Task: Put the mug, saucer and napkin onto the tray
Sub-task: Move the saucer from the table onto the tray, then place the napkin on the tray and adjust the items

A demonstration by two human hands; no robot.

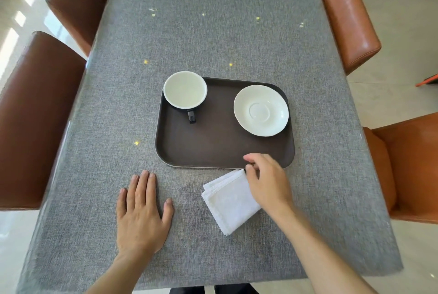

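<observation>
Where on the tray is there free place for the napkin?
The tray is bare in its near half, below the mug and saucer, and between them. The far corners are taken. The napkin lies on the table.

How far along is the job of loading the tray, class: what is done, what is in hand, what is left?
Done: the mug and the saucer already sit on the brown tray. In hand: the right hand is at the far corner of the folded white napkin, which lies on the tablecloth just off the tray. The left hand rests flat, empty. Left: put the napkin onto the tray.
</observation>
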